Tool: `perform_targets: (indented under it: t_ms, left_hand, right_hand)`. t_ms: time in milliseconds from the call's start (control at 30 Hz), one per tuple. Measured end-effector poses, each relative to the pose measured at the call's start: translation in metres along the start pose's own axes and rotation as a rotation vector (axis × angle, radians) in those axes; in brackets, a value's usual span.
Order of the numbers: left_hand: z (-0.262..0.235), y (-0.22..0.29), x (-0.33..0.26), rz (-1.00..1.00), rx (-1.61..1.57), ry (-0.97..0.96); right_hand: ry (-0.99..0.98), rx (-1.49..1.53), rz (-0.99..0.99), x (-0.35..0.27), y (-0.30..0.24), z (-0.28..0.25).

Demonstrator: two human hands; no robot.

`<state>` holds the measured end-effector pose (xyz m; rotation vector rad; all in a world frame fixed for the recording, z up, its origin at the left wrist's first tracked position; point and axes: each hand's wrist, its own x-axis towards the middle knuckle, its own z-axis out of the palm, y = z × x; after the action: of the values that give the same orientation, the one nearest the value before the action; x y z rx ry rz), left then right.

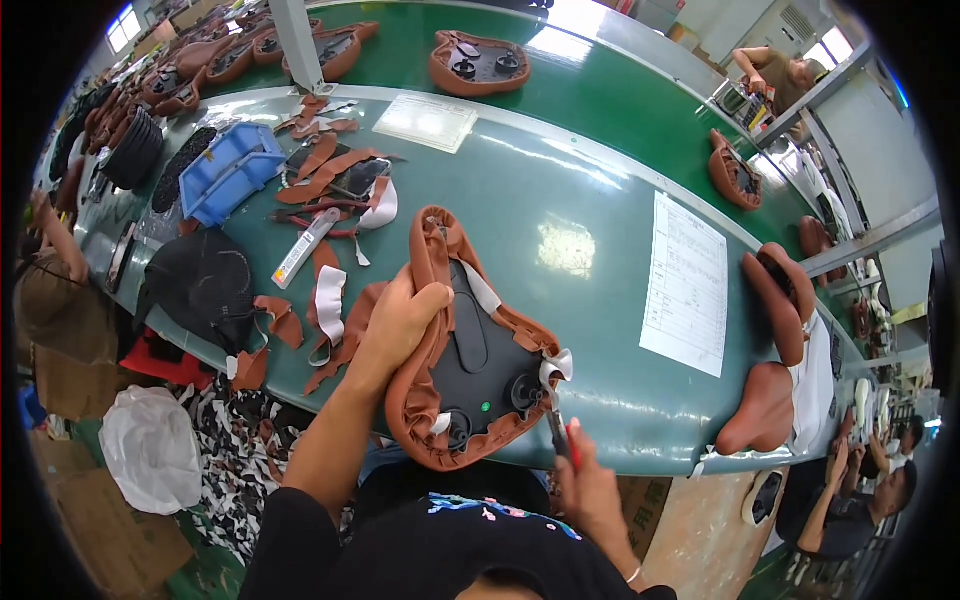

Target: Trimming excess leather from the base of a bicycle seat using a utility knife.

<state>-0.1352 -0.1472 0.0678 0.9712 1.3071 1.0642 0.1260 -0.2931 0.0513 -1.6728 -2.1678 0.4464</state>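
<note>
An upside-down bicycle saddle (470, 350) with a black plastic base and a brown leather cover folded over its rim lies at the near edge of the green table (560, 190). My left hand (395, 325) grips the saddle's left rim, thumb on the leather. My right hand (590, 485) holds a small red-handled tool (558, 432) whose tip touches the saddle's rear right edge by a white strip.
Brown leather scraps (330, 175), white strips, a blue bin (230, 170) and black parts lie to the left. A paper sheet (688, 285) lies on the right, beside finished brown saddles (780, 300). More saddles ride the far belt. Other people work at the right and left edges.
</note>
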Motion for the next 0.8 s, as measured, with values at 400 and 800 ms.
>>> perform_targets:
  t_ms: [400,800]
  left_hand:
    - [-0.022,-0.054,-0.024,0.171,0.198,0.374]
    - [0.065,-0.014,0.026,0.657,0.544,-0.345]
  right_hand:
    - [0.325,0.749,0.373,0.113,0.032,-0.036]
    - [0.214,0.286,-0.083,0.081,0.052,-0.032]
